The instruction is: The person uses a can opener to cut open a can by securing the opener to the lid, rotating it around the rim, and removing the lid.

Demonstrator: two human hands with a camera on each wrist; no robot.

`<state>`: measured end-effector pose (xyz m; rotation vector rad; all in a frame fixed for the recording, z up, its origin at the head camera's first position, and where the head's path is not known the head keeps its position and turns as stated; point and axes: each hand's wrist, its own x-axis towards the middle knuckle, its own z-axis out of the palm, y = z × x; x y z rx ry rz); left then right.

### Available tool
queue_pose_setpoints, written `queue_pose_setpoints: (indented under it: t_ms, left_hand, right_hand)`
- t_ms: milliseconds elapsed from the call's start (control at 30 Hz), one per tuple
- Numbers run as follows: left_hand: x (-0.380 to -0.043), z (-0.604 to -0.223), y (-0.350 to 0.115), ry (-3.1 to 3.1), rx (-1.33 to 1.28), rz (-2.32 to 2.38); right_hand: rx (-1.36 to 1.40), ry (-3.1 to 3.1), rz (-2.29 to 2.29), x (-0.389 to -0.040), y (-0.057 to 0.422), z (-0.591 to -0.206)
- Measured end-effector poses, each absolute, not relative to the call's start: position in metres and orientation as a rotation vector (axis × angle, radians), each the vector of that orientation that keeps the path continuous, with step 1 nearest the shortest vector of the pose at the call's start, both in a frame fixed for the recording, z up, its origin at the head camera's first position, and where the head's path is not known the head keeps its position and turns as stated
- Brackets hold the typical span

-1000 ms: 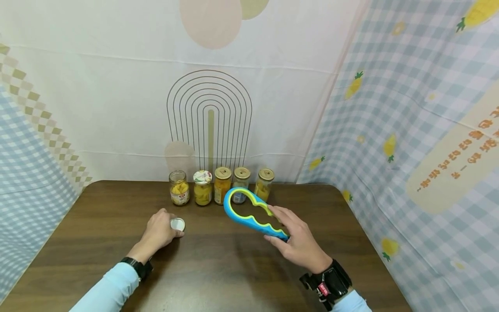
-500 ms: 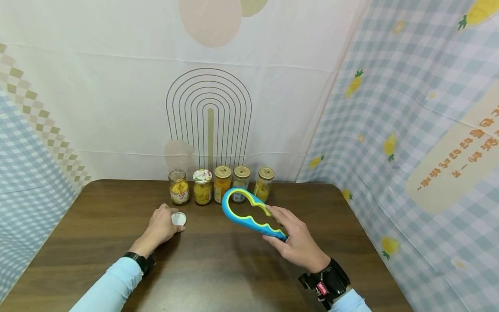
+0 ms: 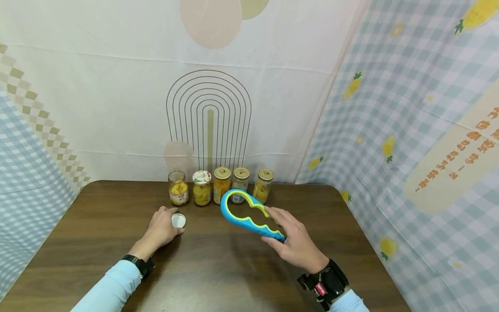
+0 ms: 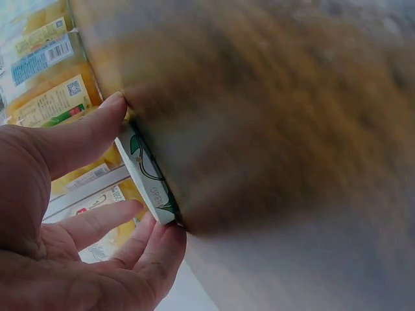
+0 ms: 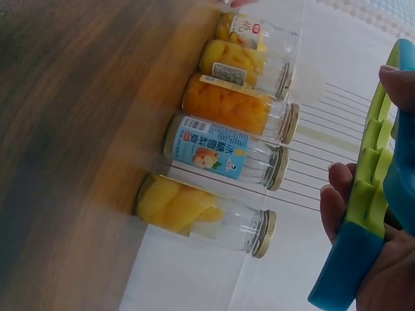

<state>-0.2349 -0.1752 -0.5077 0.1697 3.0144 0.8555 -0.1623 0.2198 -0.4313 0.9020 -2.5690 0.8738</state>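
Observation:
My left hand [image 3: 161,226] pinches a white jar lid [image 3: 179,220] by its rim, at the table's surface in front of the open jar [image 3: 178,188]. In the left wrist view, thumb and fingers sit at opposite sides of this lid [image 4: 148,178], whose edge has green print. A blue and green jar opener [image 3: 249,223] with a looped head and wavy inner grips is held in my right hand [image 3: 298,242], above the table. The right wrist view shows fingers curled about the opener's handle [image 5: 363,214]. Yellow fruit pieces fill the uncovered jar.
To the right of the open jar stand several lidded jars: one with a white patterned lid [image 3: 202,189], then gold-lidded ones with orange fruit [image 3: 221,186], a blue label [image 3: 240,184] and yellow fruit [image 3: 262,187]. A printed cloth [image 3: 288,108] hangs behind the brown table [image 3: 218,268].
My left hand and the lid have shifted slightly forward, toward the open jar. The right hand still holds the jar opener in almost the same place.

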Motion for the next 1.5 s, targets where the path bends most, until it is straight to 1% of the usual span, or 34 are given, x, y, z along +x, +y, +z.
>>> queue_pose_setpoints:
  t_ms: [133,267,800,967,1133,1500]
  left_hand:
    - [-0.233,-0.505,-0.174,3.011,0.129,0.849]
    - [-0.225,-0.5,-0.171,3.033,0.097,0.843]
    - [-0.155,-0.469,-0.122,3.205,0.316,1.008]
    - [-0.139,-0.464,-0.112,3.184,0.332,1.05]
    - [-0.133,-0.463,-0.108,3.168,0.328,1.088]
    - [-0.14,-0.463,-0.106,3.183,0.319,1.135]
  right_hand:
    - [0.898,-2.569,0.867,-0.163,0.22,-0.43]
    - [0.898,-2.566,0.866,-0.165,0.22,-0.427]
    - [0.863,-2.578,0.869,-0.169,0.225,-0.426]
    - [0.842,-2.585,0.892,-0.167,0.229,-0.43]
    - [0.826,-2.597,0.9,-0.165,0.231,-0.433]
    - [0.82,-2.586,0.901,-0.166,0.233,-0.434]
